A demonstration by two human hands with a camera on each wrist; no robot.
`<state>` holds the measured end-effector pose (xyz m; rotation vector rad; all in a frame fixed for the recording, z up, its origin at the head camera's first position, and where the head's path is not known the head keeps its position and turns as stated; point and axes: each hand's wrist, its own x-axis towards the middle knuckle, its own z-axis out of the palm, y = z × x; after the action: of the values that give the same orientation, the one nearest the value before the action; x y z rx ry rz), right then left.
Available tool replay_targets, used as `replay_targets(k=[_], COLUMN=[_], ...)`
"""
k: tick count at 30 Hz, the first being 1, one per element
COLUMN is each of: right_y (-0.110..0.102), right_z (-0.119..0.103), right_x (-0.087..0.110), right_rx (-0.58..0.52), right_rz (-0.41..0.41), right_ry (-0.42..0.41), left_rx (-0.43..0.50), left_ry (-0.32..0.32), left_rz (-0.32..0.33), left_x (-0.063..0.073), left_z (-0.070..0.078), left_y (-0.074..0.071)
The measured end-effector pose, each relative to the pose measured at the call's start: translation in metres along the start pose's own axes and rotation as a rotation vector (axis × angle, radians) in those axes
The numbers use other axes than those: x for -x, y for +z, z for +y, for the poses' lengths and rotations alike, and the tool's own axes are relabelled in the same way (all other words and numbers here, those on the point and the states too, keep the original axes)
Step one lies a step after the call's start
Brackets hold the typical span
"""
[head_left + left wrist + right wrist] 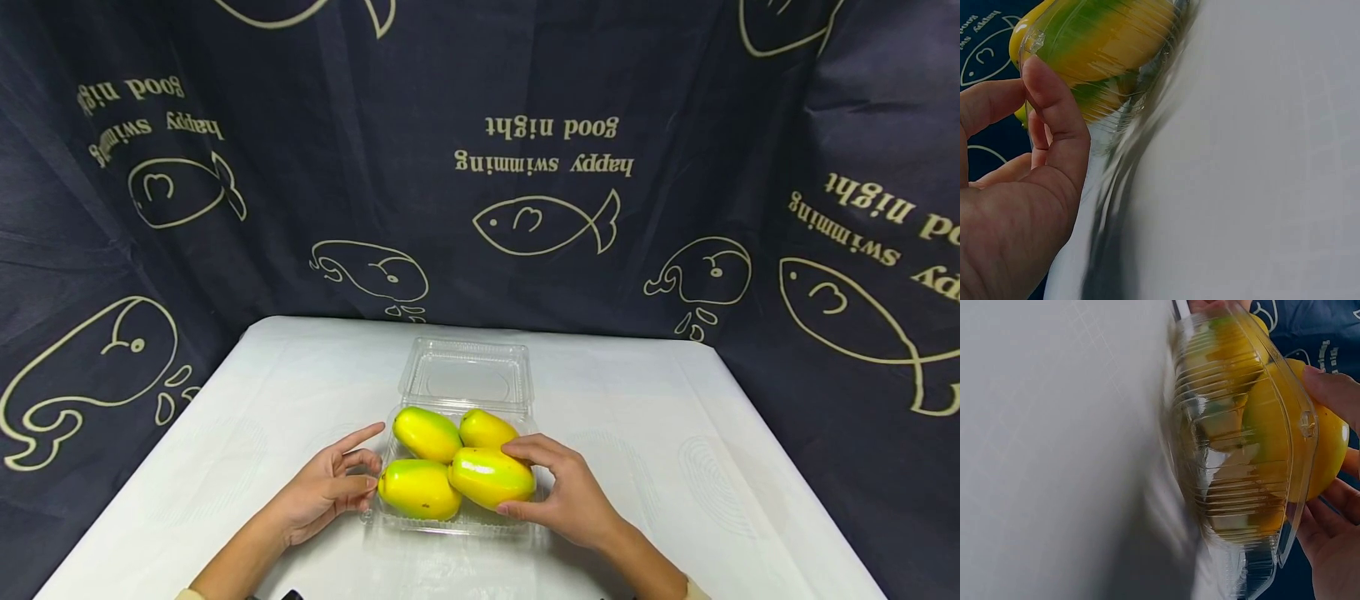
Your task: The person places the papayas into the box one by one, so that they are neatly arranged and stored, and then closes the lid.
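An opened clear plastic clamshell container (450, 525) holds several yellow-green mangoes, two at the back and two in front. My right hand (566, 492) grips the front-right mango (491, 477) between thumb and fingers; in the right wrist view this mango (1329, 450) bulges above the container's rim. At the left side, my left hand (330, 483) pinches the container's rim, its index finger stretched out, beside the front-left mango (420, 490). The left wrist view shows the thumb tip (1035, 69) right at the rim. Behind lie the back-left mango (427, 433) and the back-right mango (486, 428).
The container's clear lid (468, 371) lies folded back, away from me. A white cloth (645, 417) covers the table. Dark blue curtains (555, 292) with fish and whale drawings hang behind and at both sides.
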<state>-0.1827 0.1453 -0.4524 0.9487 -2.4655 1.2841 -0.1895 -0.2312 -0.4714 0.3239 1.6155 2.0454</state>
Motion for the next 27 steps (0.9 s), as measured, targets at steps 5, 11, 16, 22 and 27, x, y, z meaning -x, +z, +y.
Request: replay_targets(k=[5,11,16,22,27], right_y=[0.0001,-0.0013,-0.0032,-0.0044,-0.0048], right_z=[0.0009,0.0006,-0.0005,-0.0013,-0.0019], right_x=[-0.0003,-0.0009,-0.0022,-0.0038,-0.0048], right_rx=[0.014,0.009,0.015,0.016,0.012], right_rz=[-0.012,-0.032,-0.059,-0.074,-0.077], right_ry=[-0.011,-0.013,-0.006,0.000,-0.001], left_rx=[0.008,0.018,0.019,0.024,0.022], left_ry=[0.012,0.035,0.035,0.036,0.039], left_rz=[-0.012,-0.026,-0.021,-0.024,-0.023], left_x=[0.0007,0.0018,0.0024,0.0027,0.0021], left_z=[-0.0001,-0.0005,-0.0003,-0.0003,-0.0008], left_y=[-0.0003,0.0000,0.0006,0.0008,0.0005])
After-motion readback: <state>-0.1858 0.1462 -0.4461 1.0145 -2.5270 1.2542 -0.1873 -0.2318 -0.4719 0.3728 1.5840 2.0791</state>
